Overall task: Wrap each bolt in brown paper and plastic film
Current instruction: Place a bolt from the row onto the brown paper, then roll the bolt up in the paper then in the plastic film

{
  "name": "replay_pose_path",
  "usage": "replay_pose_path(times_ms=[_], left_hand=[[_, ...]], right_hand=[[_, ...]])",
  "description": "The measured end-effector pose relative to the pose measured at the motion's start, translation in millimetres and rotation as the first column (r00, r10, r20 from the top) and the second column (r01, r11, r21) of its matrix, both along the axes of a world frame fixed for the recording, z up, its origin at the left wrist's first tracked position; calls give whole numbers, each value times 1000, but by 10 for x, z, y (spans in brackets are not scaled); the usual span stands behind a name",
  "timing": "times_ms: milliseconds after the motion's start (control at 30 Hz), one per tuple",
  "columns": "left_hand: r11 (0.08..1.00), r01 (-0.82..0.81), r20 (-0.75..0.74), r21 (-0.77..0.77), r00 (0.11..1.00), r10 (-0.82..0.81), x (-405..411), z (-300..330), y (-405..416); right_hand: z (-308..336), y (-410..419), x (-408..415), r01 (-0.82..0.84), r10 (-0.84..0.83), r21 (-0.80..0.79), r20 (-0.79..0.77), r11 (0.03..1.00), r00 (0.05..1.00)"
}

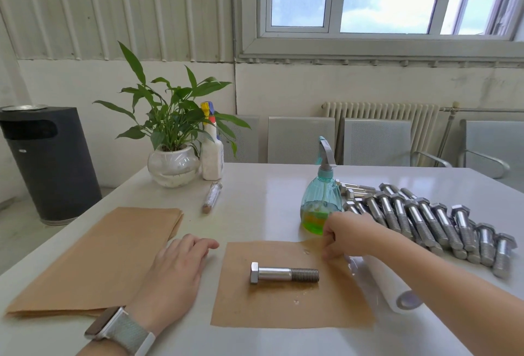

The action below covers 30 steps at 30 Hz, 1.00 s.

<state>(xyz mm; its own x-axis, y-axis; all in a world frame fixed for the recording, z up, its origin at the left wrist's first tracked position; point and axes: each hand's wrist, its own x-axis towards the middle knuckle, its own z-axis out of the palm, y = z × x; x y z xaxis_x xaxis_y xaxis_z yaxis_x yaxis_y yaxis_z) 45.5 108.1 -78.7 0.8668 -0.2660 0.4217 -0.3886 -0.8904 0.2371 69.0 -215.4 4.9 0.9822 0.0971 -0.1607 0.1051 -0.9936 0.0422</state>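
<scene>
One steel hex bolt (pixel 283 275) lies on its side in the middle of a brown paper sheet (pixel 255 310), head to the left. The paper shows wet spots around the bolt. My left hand (pixel 175 276) rests flat on the table just left of the sheet, fingers relaxed. My right hand (pixel 344 235) hovers over the sheet's far right corner, fingers bent loosely downward with the tips at the paper, and I see nothing held in it. A roll of plastic film (pixel 394 290) lies under my right forearm, along the sheet's right edge.
A teal spray bottle (pixel 321 202) stands just behind my right hand. Several loose bolts (pixel 425 222) are heaped at the right. A stack of brown paper (pixel 113 256) lies left. A wrapped bolt (pixel 212 197), a white spray bottle (pixel 212 157) and a potted plant (pixel 173 162) stand farther back.
</scene>
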Motion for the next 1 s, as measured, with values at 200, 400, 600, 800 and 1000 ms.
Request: replay_pose_path(times_ms=[200,400,600,800,1000], left_hand=[[1000,15,42,-15,999,-15,-49,58,-21],[992,127,279,-24,953,-116,-143,282,-146],[963,267,316,16,913,-259,-231,408,-228],[915,345,97,-208,938,-332,-301,409,-266],[885,433,-161,-170,874,-459,-309,433,-276]], right_hand=[[40,126,-396,-99,181,-223,385,970,905],[-106,164,-1076,-615,659,-245,185,750,729],[-206,223,-1115,-625,723,-381,224,682,653],[-225,253,-1096,-572,634,-273,330,773,700],[-168,275,-907,-428,367,52,427,902,826]])
